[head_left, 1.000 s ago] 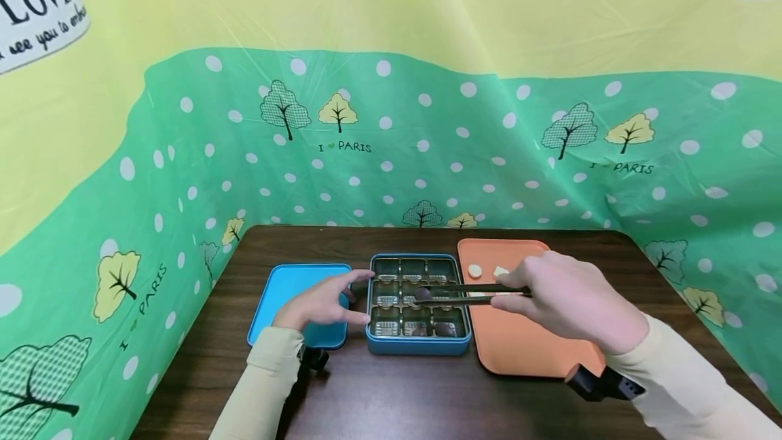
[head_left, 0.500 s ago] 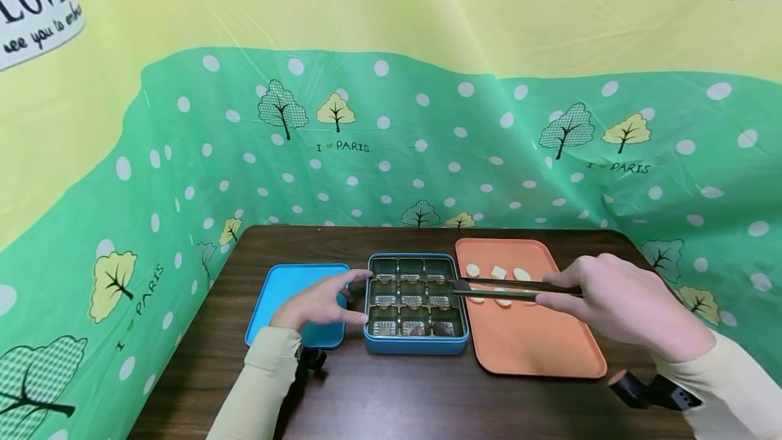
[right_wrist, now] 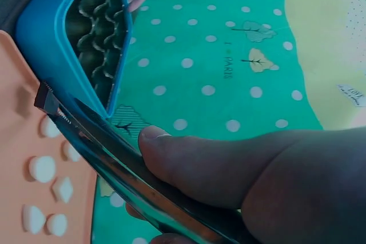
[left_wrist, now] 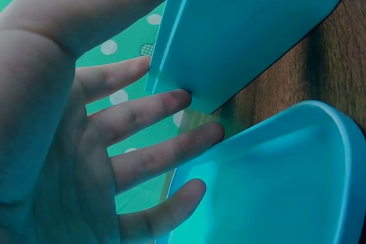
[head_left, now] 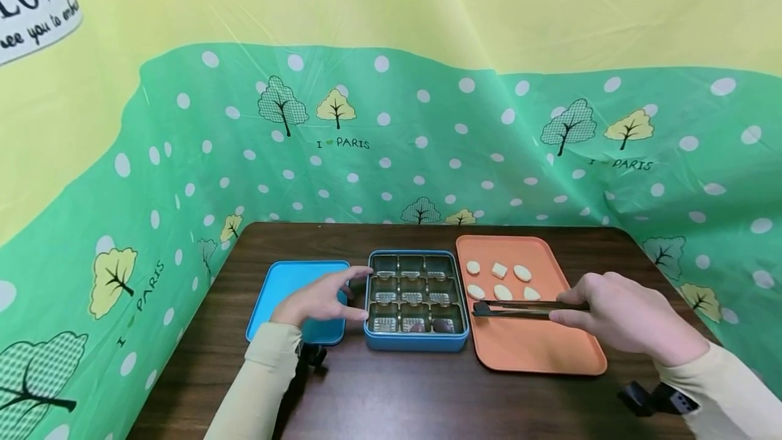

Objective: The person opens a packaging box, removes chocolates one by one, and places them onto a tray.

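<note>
My right hand (head_left: 629,318) holds a pair of dark tongs (head_left: 525,309) over the orange tray (head_left: 537,352). Their broad dark tips hover low above it, and I cannot tell whether they touch. No piece shows between the tips in the right wrist view. Several small white pieces (head_left: 502,292) lie on the tray just beyond the tongs. At the blue box's (head_left: 417,342) left side rests my left hand (head_left: 314,301), thumb and index finger touching the wall, other fingers spread. The box has a dark compartmented insert; dark pieces (head_left: 444,324) sit in the front middle and front right compartments.
A blue lid (head_left: 269,301) lies on the brown wooden table (head_left: 379,392) under and beside the left hand. The box stands between lid and tray, close to the tray's left edge. A patterned green and yellow cloth (head_left: 391,134) hangs behind the table.
My right hand has drawn the tongs from above the middle of the box rightward to over the tray, then a little nearer to me. The left hand stays at the box.
</note>
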Action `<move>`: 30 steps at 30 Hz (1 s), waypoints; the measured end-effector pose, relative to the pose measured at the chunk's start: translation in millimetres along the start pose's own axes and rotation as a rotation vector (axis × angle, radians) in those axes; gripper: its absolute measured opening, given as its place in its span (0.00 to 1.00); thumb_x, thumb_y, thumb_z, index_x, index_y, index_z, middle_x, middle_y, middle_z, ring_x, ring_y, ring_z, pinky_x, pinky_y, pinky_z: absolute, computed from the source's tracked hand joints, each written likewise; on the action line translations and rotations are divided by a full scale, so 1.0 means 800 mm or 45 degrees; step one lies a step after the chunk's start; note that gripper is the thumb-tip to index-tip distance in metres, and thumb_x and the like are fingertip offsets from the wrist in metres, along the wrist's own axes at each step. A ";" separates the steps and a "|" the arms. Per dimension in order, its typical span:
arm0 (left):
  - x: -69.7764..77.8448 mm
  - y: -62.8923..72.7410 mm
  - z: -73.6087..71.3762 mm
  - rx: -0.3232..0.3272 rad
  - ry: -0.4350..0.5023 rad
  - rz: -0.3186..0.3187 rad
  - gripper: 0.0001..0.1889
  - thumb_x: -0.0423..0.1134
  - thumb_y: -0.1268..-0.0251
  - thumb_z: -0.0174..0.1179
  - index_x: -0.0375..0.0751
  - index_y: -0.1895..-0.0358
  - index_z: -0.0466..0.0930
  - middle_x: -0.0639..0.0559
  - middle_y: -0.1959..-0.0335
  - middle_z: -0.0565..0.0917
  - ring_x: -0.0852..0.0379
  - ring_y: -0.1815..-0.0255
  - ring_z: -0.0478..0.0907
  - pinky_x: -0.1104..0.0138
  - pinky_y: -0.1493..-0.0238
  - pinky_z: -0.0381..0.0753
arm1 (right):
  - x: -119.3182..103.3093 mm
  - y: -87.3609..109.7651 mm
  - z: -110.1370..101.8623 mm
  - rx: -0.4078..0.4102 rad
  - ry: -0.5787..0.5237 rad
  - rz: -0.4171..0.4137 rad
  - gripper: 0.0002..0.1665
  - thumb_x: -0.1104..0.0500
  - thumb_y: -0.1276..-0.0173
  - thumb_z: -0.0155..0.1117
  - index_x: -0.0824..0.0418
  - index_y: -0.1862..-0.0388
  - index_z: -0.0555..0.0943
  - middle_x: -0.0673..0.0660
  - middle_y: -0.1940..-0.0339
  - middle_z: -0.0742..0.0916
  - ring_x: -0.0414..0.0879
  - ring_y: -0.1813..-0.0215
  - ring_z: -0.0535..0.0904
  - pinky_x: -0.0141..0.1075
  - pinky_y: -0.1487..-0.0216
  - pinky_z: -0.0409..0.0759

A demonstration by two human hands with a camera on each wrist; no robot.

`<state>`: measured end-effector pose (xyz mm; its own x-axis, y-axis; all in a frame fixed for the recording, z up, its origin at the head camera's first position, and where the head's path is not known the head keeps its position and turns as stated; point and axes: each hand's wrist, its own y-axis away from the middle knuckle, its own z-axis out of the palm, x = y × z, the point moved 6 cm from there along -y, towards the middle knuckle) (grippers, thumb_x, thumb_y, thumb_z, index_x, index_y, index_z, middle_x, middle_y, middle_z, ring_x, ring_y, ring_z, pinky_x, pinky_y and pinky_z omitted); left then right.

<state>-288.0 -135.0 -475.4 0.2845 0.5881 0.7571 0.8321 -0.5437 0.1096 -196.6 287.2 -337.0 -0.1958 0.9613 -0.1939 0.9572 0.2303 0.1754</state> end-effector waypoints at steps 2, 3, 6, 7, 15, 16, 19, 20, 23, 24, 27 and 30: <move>0.000 0.000 0.000 0.000 -0.004 -0.002 0.47 0.54 0.39 0.77 0.53 0.19 0.63 0.48 0.23 0.70 0.43 0.41 0.78 0.48 0.45 0.83 | 0.002 -0.003 0.005 -0.028 0.001 -0.013 0.27 0.37 0.34 0.74 0.55 0.49 0.93 0.58 0.52 0.92 0.42 0.62 0.83 0.41 0.77 0.69; 0.001 0.000 0.000 0.001 -0.005 -0.003 0.47 0.54 0.39 0.77 0.53 0.19 0.63 0.48 0.23 0.70 0.43 0.41 0.78 0.48 0.45 0.83 | 0.003 -0.004 0.006 -0.043 0.000 -0.017 0.27 0.37 0.34 0.74 0.56 0.49 0.93 0.57 0.51 0.92 0.43 0.60 0.84 0.41 0.76 0.71; 0.001 -0.001 -0.001 0.004 -0.007 -0.007 0.46 0.54 0.39 0.77 0.54 0.19 0.64 0.48 0.23 0.71 0.44 0.41 0.78 0.49 0.46 0.83 | 0.003 -0.005 0.009 -0.073 -0.007 -0.028 0.26 0.36 0.34 0.74 0.55 0.50 0.93 0.56 0.51 0.92 0.43 0.58 0.86 0.40 0.73 0.73; 0.002 -0.001 -0.001 0.005 -0.008 -0.007 0.46 0.54 0.39 0.77 0.54 0.19 0.64 0.48 0.24 0.71 0.44 0.41 0.79 0.49 0.46 0.83 | 0.003 -0.006 0.010 -0.077 -0.011 -0.027 0.26 0.36 0.34 0.74 0.54 0.50 0.93 0.56 0.51 0.92 0.42 0.58 0.86 0.40 0.73 0.73; 0.005 -0.001 -0.003 0.007 0.000 -0.015 0.46 0.53 0.39 0.78 0.56 0.20 0.64 0.48 0.24 0.71 0.44 0.42 0.78 0.50 0.46 0.83 | 0.003 -0.006 0.011 -0.072 -0.003 -0.018 0.26 0.36 0.34 0.74 0.54 0.51 0.94 0.57 0.50 0.92 0.40 0.59 0.85 0.40 0.73 0.72; 0.006 -0.001 -0.004 0.006 -0.002 -0.016 0.46 0.53 0.39 0.77 0.56 0.20 0.64 0.47 0.24 0.71 0.44 0.42 0.78 0.50 0.46 0.83 | 0.003 -0.006 0.011 -0.075 0.001 -0.023 0.27 0.36 0.34 0.73 0.55 0.50 0.93 0.57 0.50 0.92 0.41 0.59 0.85 0.40 0.72 0.73; 0.005 -0.001 -0.003 0.007 -0.009 -0.015 0.46 0.53 0.39 0.77 0.55 0.20 0.64 0.47 0.24 0.71 0.45 0.42 0.79 0.50 0.46 0.83 | 0.003 -0.005 0.012 -0.085 -0.016 -0.014 0.26 0.36 0.34 0.74 0.55 0.50 0.93 0.57 0.52 0.92 0.40 0.64 0.82 0.40 0.74 0.71; 0.005 -0.002 -0.003 0.005 -0.011 -0.012 0.46 0.53 0.39 0.77 0.55 0.20 0.64 0.47 0.24 0.71 0.45 0.42 0.79 0.50 0.47 0.83 | 0.003 -0.005 0.011 -0.084 -0.016 -0.015 0.27 0.36 0.34 0.74 0.55 0.50 0.93 0.56 0.53 0.92 0.40 0.65 0.81 0.40 0.75 0.71; 0.005 -0.002 -0.002 0.000 -0.015 -0.005 0.46 0.53 0.39 0.77 0.53 0.19 0.64 0.47 0.24 0.71 0.45 0.42 0.79 0.49 0.46 0.83 | 0.003 -0.002 0.007 -0.071 -0.026 0.004 0.24 0.37 0.34 0.74 0.53 0.52 0.94 0.52 0.57 0.92 0.41 0.69 0.76 0.41 0.77 0.68; 0.005 -0.002 -0.002 -0.001 -0.017 -0.004 0.46 0.53 0.39 0.77 0.53 0.19 0.64 0.47 0.24 0.71 0.45 0.42 0.79 0.49 0.46 0.83 | 0.003 -0.001 0.005 -0.061 -0.025 0.007 0.23 0.37 0.34 0.74 0.53 0.52 0.94 0.51 0.58 0.92 0.41 0.70 0.76 0.41 0.77 0.67; 0.005 -0.001 -0.002 -0.006 -0.020 -0.005 0.46 0.53 0.38 0.77 0.53 0.19 0.64 0.48 0.23 0.71 0.45 0.42 0.79 0.49 0.45 0.83 | 0.003 0.003 -0.002 -0.021 -0.022 0.015 0.21 0.37 0.33 0.73 0.49 0.54 0.94 0.50 0.59 0.92 0.42 0.70 0.74 0.41 0.78 0.65; 0.004 0.000 -0.001 -0.007 -0.019 -0.008 0.46 0.53 0.39 0.77 0.54 0.19 0.64 0.47 0.23 0.70 0.45 0.42 0.79 0.49 0.45 0.83 | 0.003 0.008 -0.007 0.010 -0.027 0.021 0.19 0.36 0.33 0.73 0.46 0.55 0.94 0.47 0.62 0.91 0.42 0.72 0.72 0.41 0.79 0.65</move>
<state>-287.7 -133.5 -472.0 0.2862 0.6003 0.7468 0.8312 -0.5433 0.1181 -192.6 291.7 -330.9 -0.1755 0.9615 -0.2114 0.9618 0.2133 0.1713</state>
